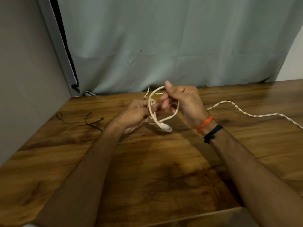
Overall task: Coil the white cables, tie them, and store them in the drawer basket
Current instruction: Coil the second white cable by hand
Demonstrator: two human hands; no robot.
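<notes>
Both hands are up over the wooden worktop (164, 161), working a loop of white cable (175, 112) between them. The left hand (137, 113) has its fingers curled in, pinching the cable's left side where the strands bunch together. The right hand (185, 102) grips the top of the loop, thumb raised, fingers hooked through the ring. The loop hangs just above the worktop, and its plug end (166, 127) dangles below the hands. A twisted tail of the same cable (255, 115) runs off to the right across the wood, out to the edge of view. On the right wrist sit an orange band (205, 124) and a black band (212, 133). Over on the left, well apart from the hands, thin black ties (88, 122) lie on the worktop. Behind it all hangs a pale grey curtain (164, 46).
</notes>
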